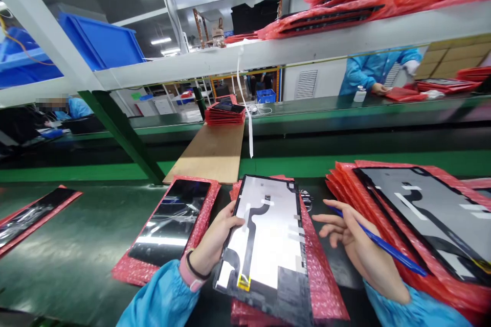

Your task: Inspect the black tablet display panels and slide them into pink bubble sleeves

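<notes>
My left hand (215, 235) grips the left edge of a display panel (284, 230), thumb on its face. The panel is tilted, its white and grey back toward me, with black flex strips, clear tabs and a yellow label near the bottom. Red bubble-wrap bags (326, 281) lie beneath it. To the right, my right hand (364, 245) holds a blue pen (395, 254) across the palm, its other fingers spread and apart from the panel. Left of the panel, a glossy dark screen (172, 219) lies on a red bubble-wrap bag (130, 271).
At right stands a stack of red bags with a grey-backed panel (433, 214) on top. Another dark screen (34, 212) lies far left. Overhead, a white shelf (192, 66) carries red bags and a blue bin (102, 41). A wooden board (210, 150) bridges the benches. A co-worker (360, 71) handles red bags opposite.
</notes>
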`<state>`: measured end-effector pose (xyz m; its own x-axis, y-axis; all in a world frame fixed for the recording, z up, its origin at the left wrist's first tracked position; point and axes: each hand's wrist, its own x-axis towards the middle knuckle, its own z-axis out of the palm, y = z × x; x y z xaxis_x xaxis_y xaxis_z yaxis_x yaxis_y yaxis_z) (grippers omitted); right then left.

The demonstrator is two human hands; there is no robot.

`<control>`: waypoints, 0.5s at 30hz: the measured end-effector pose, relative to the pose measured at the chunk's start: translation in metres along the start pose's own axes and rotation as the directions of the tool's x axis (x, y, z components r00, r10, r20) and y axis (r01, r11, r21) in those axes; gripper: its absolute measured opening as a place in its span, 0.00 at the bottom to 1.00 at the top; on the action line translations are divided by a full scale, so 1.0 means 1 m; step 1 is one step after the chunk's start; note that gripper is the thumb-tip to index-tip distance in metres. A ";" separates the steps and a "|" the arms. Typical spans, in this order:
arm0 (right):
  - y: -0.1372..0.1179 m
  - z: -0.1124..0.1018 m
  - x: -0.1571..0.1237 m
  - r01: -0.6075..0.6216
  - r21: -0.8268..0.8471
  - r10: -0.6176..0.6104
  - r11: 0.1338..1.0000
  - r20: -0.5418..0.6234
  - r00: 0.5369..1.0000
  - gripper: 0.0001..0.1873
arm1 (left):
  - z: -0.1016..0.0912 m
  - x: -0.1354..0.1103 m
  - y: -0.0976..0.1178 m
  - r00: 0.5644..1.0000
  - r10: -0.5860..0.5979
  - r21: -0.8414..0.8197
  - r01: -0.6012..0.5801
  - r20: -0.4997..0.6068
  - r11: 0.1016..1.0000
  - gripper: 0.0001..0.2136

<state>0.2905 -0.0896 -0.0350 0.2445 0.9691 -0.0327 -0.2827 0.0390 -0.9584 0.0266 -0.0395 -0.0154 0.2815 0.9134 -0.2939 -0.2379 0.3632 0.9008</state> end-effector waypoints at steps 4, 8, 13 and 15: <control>-0.014 0.006 -0.004 0.090 -0.006 -0.091 0.996 -0.016 0.996 0.17 | 0.001 -0.014 0.007 0.991 0.103 0.069 -0.109 0.090 0.992 0.23; -0.031 0.009 -0.011 0.132 0.059 -0.133 0.990 0.016 0.991 0.11 | 0.001 -0.034 0.010 0.961 0.261 0.248 -0.275 0.087 0.929 0.20; -0.042 0.009 -0.021 -0.039 0.193 0.021 0.980 0.091 0.996 0.13 | 0.002 -0.062 0.008 0.831 0.557 0.491 -0.480 -0.012 0.727 0.19; -0.044 0.012 -0.025 -0.179 0.264 0.115 0.948 0.240 0.964 0.17 | 0.003 -0.074 0.008 0.714 0.699 0.587 -0.551 -0.036 0.593 0.17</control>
<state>0.2861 -0.1122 0.0117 -0.0193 0.9971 -0.0736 -0.5563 -0.0719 -0.8279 0.0070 -0.1051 0.0144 0.0011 0.9129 0.4083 0.2494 -0.3956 0.8839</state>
